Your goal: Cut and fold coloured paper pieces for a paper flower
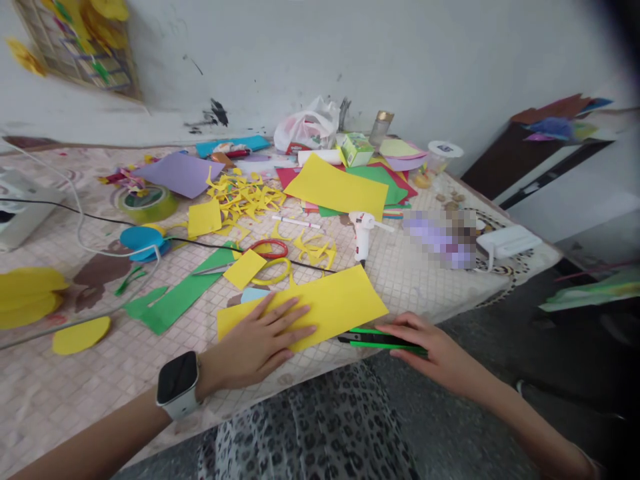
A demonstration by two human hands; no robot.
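Observation:
A yellow sheet of craft paper (345, 297) lies near the table's front edge. My left hand (265, 340), with a watch (179, 383) on its wrist, rests flat on the sheet with fingers spread. My right hand (420, 343) is closed around a green and black utility knife (377, 339) at the table edge. The knife's front end lies close to the sheet's lower right side. Just beyond the sheet are a small yellow square (245, 269), scissors with red and yellow handles (270, 250) and a white glue gun (361, 237).
Yellow paper scraps (250, 197) and a roll of tape (147, 203) lie farther back. Green paper strips (190, 293) and yellow circles (80, 335) are on the left. Cables (210, 246) cross the table. A white power adapter (507, 241) sits at the right.

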